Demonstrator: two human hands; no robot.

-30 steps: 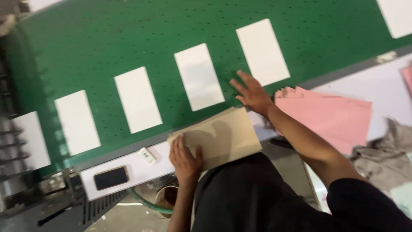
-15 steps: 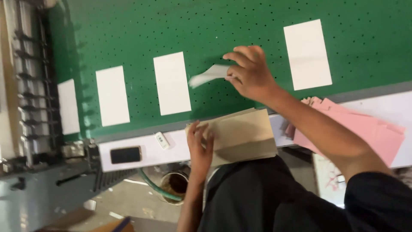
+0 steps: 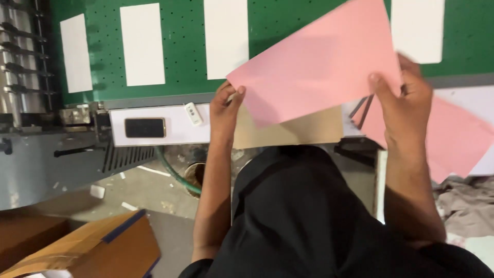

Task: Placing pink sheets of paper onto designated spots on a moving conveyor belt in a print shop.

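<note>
A large pink sheet [image 3: 319, 67] is held up over the green perforated belt [image 3: 185, 51]. My left hand [image 3: 225, 105] pinches its lower left corner. My right hand [image 3: 401, 92] grips its right edge. Under the sheet lies a tan cardboard stack [image 3: 288, 131] at the machine's edge. More pink sheets [image 3: 453, 139] lie in a pile to the right. White rectangular cards [image 3: 142, 44] lie in a row on the belt.
A black phone [image 3: 145, 127] and a small white remote [image 3: 192, 113] rest on a white ledge. Metal rollers [image 3: 20, 56] stand at the left. A brown cardboard box [image 3: 87, 249] sits on the floor, a green hose [image 3: 172, 172] beside it.
My right hand left the white card on the belt and took up a pink sheet. My left hand rose from the cardboard to the sheet's corner. The view shifted left.
</note>
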